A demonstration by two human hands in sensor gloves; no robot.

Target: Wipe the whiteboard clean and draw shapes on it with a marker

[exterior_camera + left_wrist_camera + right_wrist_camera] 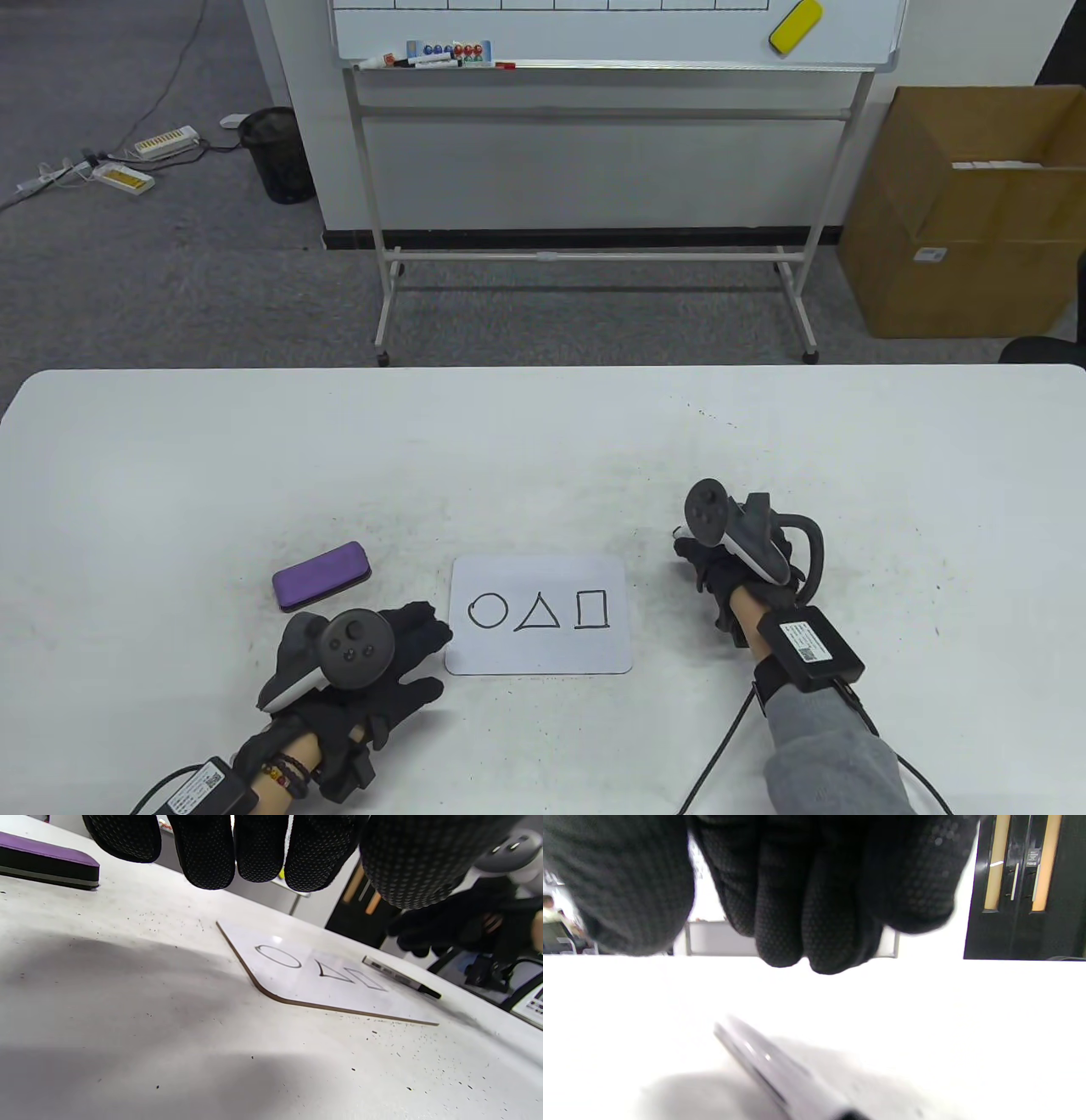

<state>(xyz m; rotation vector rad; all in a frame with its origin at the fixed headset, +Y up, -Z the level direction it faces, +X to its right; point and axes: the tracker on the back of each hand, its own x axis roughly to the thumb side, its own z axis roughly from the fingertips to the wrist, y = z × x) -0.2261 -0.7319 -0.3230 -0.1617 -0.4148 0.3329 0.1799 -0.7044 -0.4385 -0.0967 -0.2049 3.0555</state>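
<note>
A small whiteboard [540, 626] lies on the table with a circle, a triangle and a rectangle drawn on it in black; the left wrist view shows the whiteboard [305, 980] too. Just left of its edge my left hand [407, 654] is spread flat, fingers straight, holding nothing. A purple eraser [321, 576] lies beyond that hand, untouched. Right of the board my right hand [708, 573] hovers with fingers [806, 921] loosely bunched. A grey marker [401, 977] lies on the table under it, and the right wrist view shows the marker [780, 1069] apart from the fingers.
The white table [254, 458] is speckled with dark marks. Behind it stand a large wheeled whiteboard [611, 34] with a yellow eraser [796, 25], a cardboard box [959, 238] and a black bin [280, 157]. Cables trail from both wrists.
</note>
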